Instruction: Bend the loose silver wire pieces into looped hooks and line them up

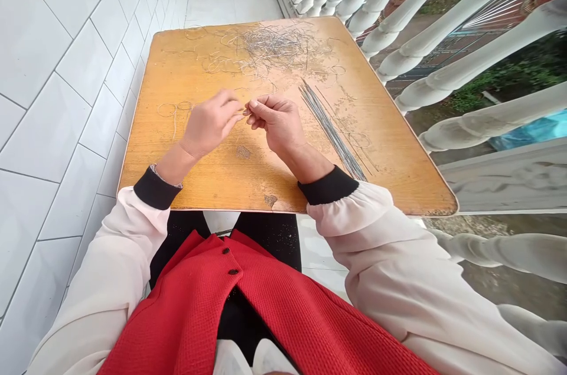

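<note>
My right hand is closed in a pinch over the middle of the wooden table, holding a thin wire of which only a little shows. Facing it, my left hand is slightly blurred, its fingers drawn together close to the right fingertips. What lies between the left fingers is hidden. To the right of my right hand lies a bundle of straight grey wires. Some bent wire loops rest on the table left of my left hand.
A tangled heap of wire pieces covers the far part of the table. Single wires and a loop lie beside the bundle. A white tiled wall runs along the left, and a white balustrade along the right.
</note>
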A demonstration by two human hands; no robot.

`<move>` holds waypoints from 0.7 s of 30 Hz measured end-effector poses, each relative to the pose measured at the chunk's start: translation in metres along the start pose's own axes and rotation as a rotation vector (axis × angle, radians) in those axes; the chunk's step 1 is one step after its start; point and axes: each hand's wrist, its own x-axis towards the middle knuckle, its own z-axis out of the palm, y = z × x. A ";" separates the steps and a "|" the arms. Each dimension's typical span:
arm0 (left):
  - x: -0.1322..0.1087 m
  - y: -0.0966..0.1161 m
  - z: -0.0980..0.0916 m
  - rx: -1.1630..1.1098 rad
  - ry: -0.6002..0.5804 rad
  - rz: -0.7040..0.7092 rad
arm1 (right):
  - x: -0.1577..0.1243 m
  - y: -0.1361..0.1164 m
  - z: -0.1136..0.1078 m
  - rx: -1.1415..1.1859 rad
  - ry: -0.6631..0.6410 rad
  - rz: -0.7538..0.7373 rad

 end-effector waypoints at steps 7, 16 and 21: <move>-0.002 -0.001 0.005 0.072 -0.020 0.024 | -0.001 0.003 0.001 0.019 -0.059 -0.018; -0.004 0.000 0.010 0.065 0.007 -0.039 | -0.003 0.005 0.004 0.045 -0.049 0.001; -0.003 -0.004 0.010 0.041 -0.004 -0.023 | -0.002 0.005 0.003 0.004 -0.067 0.001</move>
